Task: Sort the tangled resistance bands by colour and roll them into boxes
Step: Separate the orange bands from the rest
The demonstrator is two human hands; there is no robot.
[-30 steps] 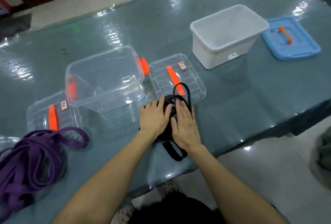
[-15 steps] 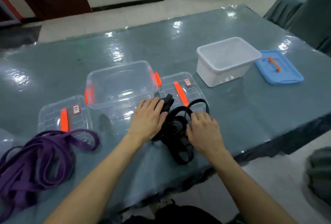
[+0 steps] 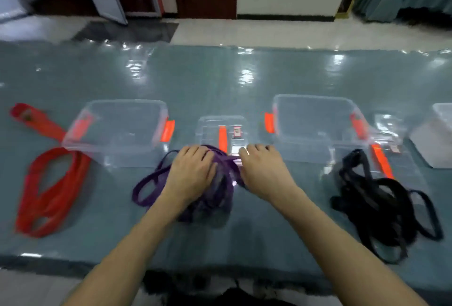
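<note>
A tangled heap of purple bands [image 3: 151,182] lies in front of me at the table's near middle. My left hand [image 3: 193,173] rests flat on top of the heap, pressing it down. My right hand [image 3: 261,171] is beside it on the right, its fingers curled round a purple strand at the heap's far edge. A loose pile of black bands [image 3: 381,205] lies to the right, and red bands [image 3: 53,193] are spread out at the left. Two clear boxes with orange latches stand behind them, one on the left [image 3: 117,132] and one on the right [image 3: 315,124], both with nothing inside.
A clear lid [image 3: 232,134] with an orange handle lies between the boxes, just beyond my hands. Another clear lid [image 3: 396,159] lies partly under the black bands. A white box [image 3: 442,115] shows at the right edge. The table's near edge runs below my forearms.
My view has swung left. Both hands have let go of the black bands, which now lie to the right, and have moved onto the purple heap.
</note>
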